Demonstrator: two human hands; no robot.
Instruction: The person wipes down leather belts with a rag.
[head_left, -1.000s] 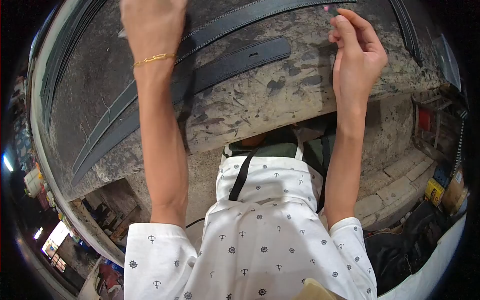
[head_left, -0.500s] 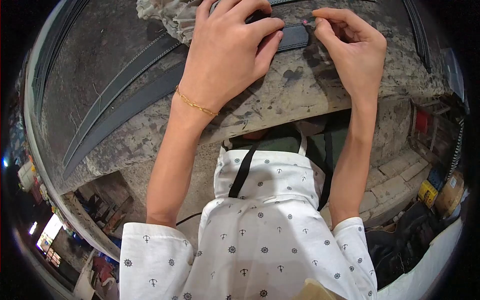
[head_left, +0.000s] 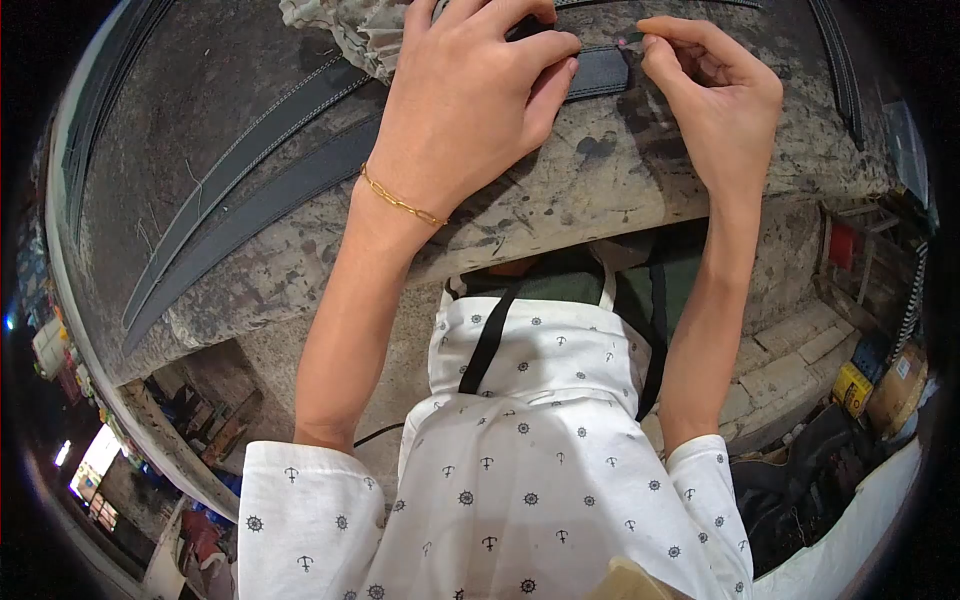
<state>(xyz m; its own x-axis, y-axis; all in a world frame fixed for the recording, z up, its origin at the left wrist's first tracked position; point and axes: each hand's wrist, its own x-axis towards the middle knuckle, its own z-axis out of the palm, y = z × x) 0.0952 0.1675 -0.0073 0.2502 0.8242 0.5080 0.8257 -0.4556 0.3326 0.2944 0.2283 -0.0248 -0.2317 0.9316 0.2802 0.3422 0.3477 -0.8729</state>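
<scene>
My left hand (head_left: 480, 90) is bent over a dark leather belt strap (head_left: 600, 74), thumb and forefinger curled in at its upper edge. The strap's square end sticks out to the right of the thumb, and the farther fingertips run out of view at the top. Just beyond that end, my right hand (head_left: 715, 100) pinches a small, thin dark piece (head_left: 637, 40) between thumb and forefinger. A tiny pink spot shows at its left; I cannot tell what the piece is. A crumpled pale cloth (head_left: 355, 35) lies against the left hand.
More dark straps, some with white stitching (head_left: 240, 150), curve across the stained worktable (head_left: 300, 275) on the left. Another strap (head_left: 838, 70) lies at the right. Below right are a yellow box (head_left: 853, 388) and a black bag (head_left: 800, 490).
Both hands and the strap sit slightly farther right in view, as do the cloth and table marks near them. Each hand keeps its hold.
</scene>
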